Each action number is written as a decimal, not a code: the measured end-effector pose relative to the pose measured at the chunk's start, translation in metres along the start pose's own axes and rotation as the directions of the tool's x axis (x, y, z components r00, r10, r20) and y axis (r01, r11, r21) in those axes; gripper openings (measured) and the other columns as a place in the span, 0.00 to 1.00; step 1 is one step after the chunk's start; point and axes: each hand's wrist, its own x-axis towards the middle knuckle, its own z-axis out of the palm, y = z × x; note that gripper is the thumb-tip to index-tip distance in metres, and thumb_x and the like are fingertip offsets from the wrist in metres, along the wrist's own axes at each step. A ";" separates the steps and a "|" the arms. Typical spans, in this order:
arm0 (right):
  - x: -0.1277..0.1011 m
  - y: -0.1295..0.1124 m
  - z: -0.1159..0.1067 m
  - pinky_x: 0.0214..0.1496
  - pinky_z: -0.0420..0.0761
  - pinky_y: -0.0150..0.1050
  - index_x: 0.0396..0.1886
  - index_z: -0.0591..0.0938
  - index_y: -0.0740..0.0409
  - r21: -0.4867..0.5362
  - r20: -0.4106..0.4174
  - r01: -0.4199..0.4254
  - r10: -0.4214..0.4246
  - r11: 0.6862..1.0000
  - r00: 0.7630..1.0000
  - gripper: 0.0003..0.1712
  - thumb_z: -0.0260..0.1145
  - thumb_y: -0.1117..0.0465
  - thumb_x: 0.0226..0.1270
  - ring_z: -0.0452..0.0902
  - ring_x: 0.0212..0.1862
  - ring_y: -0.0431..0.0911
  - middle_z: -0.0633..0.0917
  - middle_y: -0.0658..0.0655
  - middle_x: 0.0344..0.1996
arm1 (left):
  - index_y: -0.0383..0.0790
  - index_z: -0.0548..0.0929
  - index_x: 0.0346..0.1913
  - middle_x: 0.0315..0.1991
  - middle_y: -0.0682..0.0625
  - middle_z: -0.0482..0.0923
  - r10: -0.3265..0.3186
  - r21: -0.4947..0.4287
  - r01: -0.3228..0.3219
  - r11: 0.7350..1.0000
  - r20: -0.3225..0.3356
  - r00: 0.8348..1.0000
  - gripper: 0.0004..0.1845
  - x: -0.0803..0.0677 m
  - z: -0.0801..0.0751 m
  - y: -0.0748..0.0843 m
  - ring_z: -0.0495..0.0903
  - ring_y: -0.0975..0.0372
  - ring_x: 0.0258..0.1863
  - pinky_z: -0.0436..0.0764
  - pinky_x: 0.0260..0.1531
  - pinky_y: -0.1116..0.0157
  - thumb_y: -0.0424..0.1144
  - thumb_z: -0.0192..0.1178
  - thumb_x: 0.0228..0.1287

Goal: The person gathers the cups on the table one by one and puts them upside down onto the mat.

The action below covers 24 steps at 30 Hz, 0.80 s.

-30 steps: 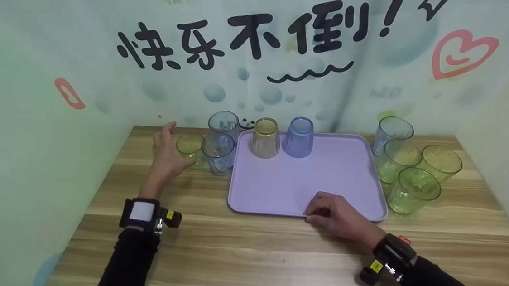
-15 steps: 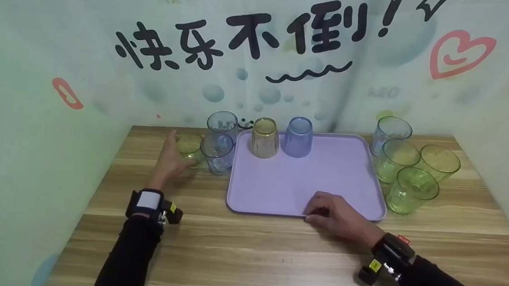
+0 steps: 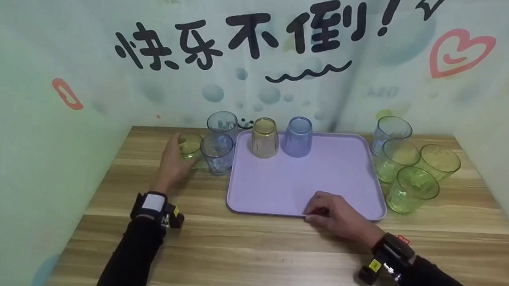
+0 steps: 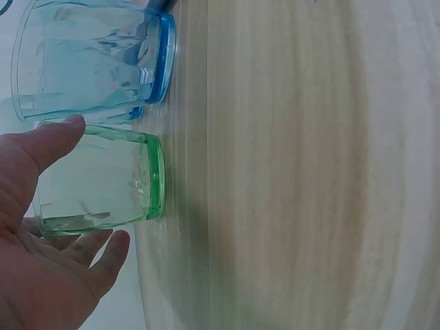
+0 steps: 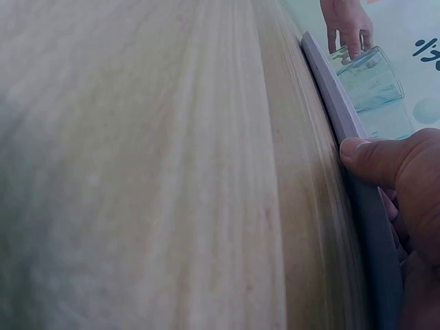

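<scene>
My left hand is around a green glass at the left of the table, thumb on the near side and fingers along the far side. That glass stands upright beside two blue glasses. With thumb and curled fingers, my right hand pinches the front rim of a lavender tray; the right wrist view shows the thumb against the rim. Upside down at the back left of the tray stand a yellowish glass and a blue glass.
Right of the tray, several upright glasses stand close together: a blue one at the back and green ones ahead of it. A printed cloth wall borders the back of the wooden table.
My left hand has moved slightly right and its fingers have closed in around the green glass. The right hand and the tray have stayed in place.
</scene>
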 end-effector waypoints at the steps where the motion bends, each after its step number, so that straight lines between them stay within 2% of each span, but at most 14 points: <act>1: 0.000 0.000 0.000 0.42 0.75 0.43 0.33 0.84 0.61 0.003 -0.001 -0.001 0.001 1.000 1.000 0.08 0.68 0.74 0.54 0.76 0.38 0.54 0.81 0.59 0.33 | 0.38 0.48 0.71 0.66 0.39 0.56 0.004 -0.005 -0.004 1.000 -0.003 1.000 0.43 0.000 0.000 0.000 0.57 0.49 0.64 0.59 0.60 0.54 0.42 0.63 0.60; 7: 0.000 0.001 -0.001 0.40 0.75 0.42 0.33 0.84 0.60 -0.012 -0.002 0.017 -0.017 1.000 1.000 0.07 0.68 0.73 0.55 0.76 0.37 0.53 0.81 0.59 0.32 | 0.37 0.48 0.71 0.66 0.39 0.56 0.011 -0.062 -0.013 0.998 -0.031 0.999 0.47 -0.003 0.001 0.000 0.59 0.47 0.63 0.63 0.58 0.53 0.47 0.65 0.57; 16: 0.000 0.001 -0.001 0.41 0.75 0.43 0.33 0.84 0.60 -0.034 0.003 0.027 -0.027 0.999 1.000 0.07 0.68 0.72 0.55 0.76 0.37 0.53 0.81 0.59 0.33 | 0.40 0.48 0.72 0.67 0.40 0.55 -0.019 -0.139 0.012 0.990 -0.048 0.999 0.47 -0.004 0.001 0.001 0.58 0.47 0.64 0.62 0.59 0.53 0.43 0.67 0.56; 20: 0.000 0.000 -0.001 0.41 0.75 0.43 0.33 0.84 0.60 -0.026 0.007 0.010 -0.010 1.000 1.000 0.07 0.68 0.73 0.55 0.76 0.37 0.53 0.81 0.59 0.33 | 0.42 0.46 0.72 0.68 0.42 0.53 -0.032 -0.163 0.024 0.986 -0.047 0.998 0.48 -0.006 -0.003 0.001 0.57 0.49 0.65 0.62 0.59 0.53 0.43 0.66 0.57; 24: 0.000 -0.002 -0.001 0.42 0.75 0.43 0.34 0.84 0.60 -0.033 0.008 0.001 -0.001 0.999 1.000 0.07 0.68 0.72 0.55 0.76 0.38 0.52 0.81 0.58 0.33 | 0.42 0.45 0.73 0.69 0.42 0.51 -0.041 -0.175 0.030 0.984 -0.058 0.997 0.47 -0.010 -0.011 0.000 0.54 0.49 0.66 0.60 0.60 0.52 0.39 0.65 0.58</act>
